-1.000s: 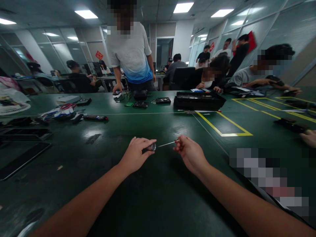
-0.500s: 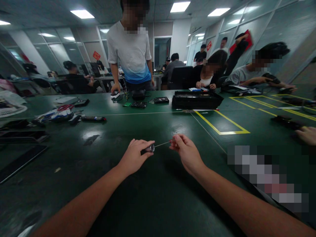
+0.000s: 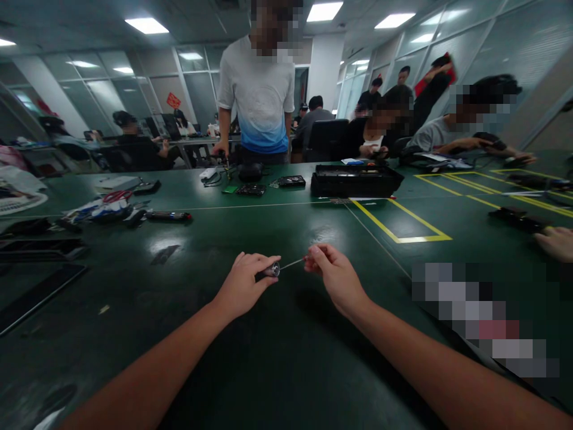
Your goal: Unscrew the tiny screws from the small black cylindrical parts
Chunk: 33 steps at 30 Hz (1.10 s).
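My left hand [image 3: 242, 280] is closed around a small silvery metal cylinder [image 3: 272, 270], gripped between fingers and thumb, its round end facing right. In the fingertips of my right hand [image 3: 333, 272] is a thin screwdriver [image 3: 293, 263], its slim metal shaft slanting down and left to the cylinder's round end. Most of its handle is hidden by my fingers. Whether the tip touches the cylinder I cannot tell. Both hands are just above the green table [image 3: 250, 370].
A black open box [image 3: 353, 185] stands at the far side, near yellow tape [image 3: 423, 240]. Cables and tools [image 3: 110, 209] lie to the left, with a black-handled tool [image 3: 169, 216] beside them. A person [image 3: 257, 101] stands opposite; another person's hand [image 3: 555, 242] is at right.
My right hand has shifted slightly left, bringing the screwdriver closer to the cylinder; less shaft shows. My left hand has stayed put. The person opposite has moved right.
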Available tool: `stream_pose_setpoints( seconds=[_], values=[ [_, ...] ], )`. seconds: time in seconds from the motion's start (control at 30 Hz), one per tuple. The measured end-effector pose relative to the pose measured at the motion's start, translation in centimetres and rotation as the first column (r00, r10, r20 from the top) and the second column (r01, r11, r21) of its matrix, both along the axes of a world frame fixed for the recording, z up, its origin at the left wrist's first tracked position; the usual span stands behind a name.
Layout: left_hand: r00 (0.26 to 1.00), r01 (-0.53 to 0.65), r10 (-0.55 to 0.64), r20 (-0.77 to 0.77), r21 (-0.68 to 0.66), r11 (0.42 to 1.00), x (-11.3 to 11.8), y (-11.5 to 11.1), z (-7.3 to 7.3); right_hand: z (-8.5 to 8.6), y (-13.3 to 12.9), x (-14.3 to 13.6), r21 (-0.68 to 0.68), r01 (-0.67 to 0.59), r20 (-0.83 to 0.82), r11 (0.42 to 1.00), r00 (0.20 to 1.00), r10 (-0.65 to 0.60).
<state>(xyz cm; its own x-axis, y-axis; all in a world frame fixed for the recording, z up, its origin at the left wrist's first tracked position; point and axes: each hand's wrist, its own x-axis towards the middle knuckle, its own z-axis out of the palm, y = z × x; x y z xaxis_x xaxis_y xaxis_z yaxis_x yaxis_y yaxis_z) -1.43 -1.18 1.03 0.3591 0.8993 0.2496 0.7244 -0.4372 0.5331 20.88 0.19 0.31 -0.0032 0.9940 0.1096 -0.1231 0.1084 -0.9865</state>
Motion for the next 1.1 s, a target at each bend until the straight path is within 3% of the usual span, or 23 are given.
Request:
stream_pose_setpoints(
  seconds=[0.2,0.43,0.67,0.87,1.1],
  values=[
    [1.000,-0.009,0.009,0.004,-0.023,1.000,0.2,-0.1,0.1,-0.2,0.1,-0.1,-0.061,-0.001,-0.038,0.998,0.999,-0.002],
    [0.999,-0.035,0.036,0.025,-0.054,0.998,0.0,0.0,-0.2,-0.2,0.3,0.3,0.071,0.127,0.006,0.989,0.992,-0.128],
    [0.999,-0.033,0.034,0.020,-0.052,0.998,0.2,0.2,-0.1,0.5,-0.1,0.2,0.133,0.105,0.089,0.986,0.989,-0.117],
    [0.997,-0.049,0.053,0.047,-0.070,0.996,0.1,0.2,-0.1,0.5,-0.1,0.6,0.182,0.189,0.169,0.965,0.961,-0.220],
    [0.971,-0.070,0.092,0.221,-0.104,0.992,-0.1,0.3,-0.6,0.8,-0.2,0.7,0.187,0.214,0.144,0.959,0.960,-0.242]
  ],
)
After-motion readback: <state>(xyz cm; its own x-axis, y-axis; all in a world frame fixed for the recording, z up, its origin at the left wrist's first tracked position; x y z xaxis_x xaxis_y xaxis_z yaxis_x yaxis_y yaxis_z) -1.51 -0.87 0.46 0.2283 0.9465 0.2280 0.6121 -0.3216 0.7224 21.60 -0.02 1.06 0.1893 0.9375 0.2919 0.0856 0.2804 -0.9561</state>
